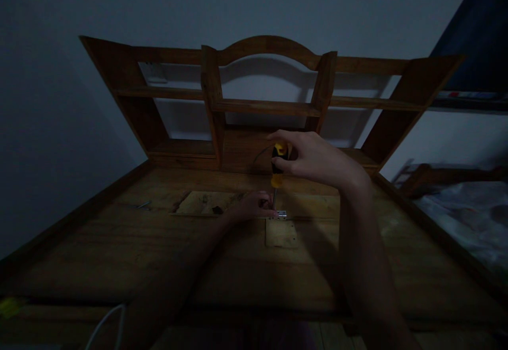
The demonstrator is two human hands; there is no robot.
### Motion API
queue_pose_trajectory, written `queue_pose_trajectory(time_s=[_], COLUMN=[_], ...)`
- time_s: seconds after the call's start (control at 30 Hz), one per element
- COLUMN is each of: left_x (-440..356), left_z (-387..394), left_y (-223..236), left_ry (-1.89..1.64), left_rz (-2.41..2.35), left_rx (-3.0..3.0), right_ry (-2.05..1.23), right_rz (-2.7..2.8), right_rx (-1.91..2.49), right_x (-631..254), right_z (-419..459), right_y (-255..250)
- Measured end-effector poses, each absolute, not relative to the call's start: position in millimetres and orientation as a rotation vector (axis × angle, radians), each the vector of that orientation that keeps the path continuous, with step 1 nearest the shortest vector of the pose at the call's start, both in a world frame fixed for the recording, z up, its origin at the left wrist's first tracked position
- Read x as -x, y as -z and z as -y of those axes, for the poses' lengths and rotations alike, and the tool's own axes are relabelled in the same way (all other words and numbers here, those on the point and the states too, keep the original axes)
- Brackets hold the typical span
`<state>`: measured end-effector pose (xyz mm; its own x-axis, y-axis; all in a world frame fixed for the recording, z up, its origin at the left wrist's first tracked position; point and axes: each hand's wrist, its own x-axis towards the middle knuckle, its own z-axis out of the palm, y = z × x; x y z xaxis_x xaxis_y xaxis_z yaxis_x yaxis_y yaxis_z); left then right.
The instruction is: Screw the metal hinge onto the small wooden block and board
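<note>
Upright in my right hand [304, 152] is a screwdriver [277, 181] with a yellow and black handle. Its fingers are closed around the handle from above, and the shaft points down at a small shiny metal hinge [281, 214]. My left hand [256, 206] is low beside the shaft, fingers curled and pinched at the hinge's left end. Whatever lies under those fingertips is partly hidden. The hinge sits at the upper edge of a small pale wooden block [281, 233] on the wooden desktop [159, 244].
A wooden shelf unit [265, 108] stands along the desk's back. Left of my hands lies a pale rough wooden strip [206, 202], and farther left some thin metal pieces [143, 205]. A white cable [107, 321] loops at the front edge. The room is dim.
</note>
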<state>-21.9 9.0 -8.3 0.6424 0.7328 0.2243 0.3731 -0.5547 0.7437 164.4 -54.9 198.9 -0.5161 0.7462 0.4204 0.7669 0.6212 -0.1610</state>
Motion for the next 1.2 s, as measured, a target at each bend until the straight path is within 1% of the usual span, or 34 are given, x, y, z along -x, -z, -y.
queue_pose_trajectory(time_s=[0.13,0.47,0.73,0.87,1.0,1.2], left_x=[21.4,22.3,22.3,22.9,22.2,23.7], left_z=[-9.6,-10.1,-9.5,-9.8,-8.7,-10.0], left_y=[9.4,12.9,11.1,12.4,10.6,10.1], left_ry=[-0.692,-0.710,-0.700,-0.643,-0.663,-0.628], left_rz=[-0.858,-0.854,-0.798,-0.804,-0.784,-0.796], left_rx=[-2.192,-2.178,-2.161,-2.211,-2.263,-2.273], right_ry=[0.032,0.164,0.042,0.090,0.118,-0.014], right_rz=[2.391,2.336,2.421,2.373,2.350,2.400], right_rx=[1.147,1.282,1.199,1.269,1.312,1.173], right_x=[-166.7,-160.5,-162.4,-162.3,-164.6,-168.2], right_z=[55.3,45.1,48.6,44.7,38.5,44.2], right_y=[-201.4,-192.0,-195.1,-193.6,-189.9,-195.8])
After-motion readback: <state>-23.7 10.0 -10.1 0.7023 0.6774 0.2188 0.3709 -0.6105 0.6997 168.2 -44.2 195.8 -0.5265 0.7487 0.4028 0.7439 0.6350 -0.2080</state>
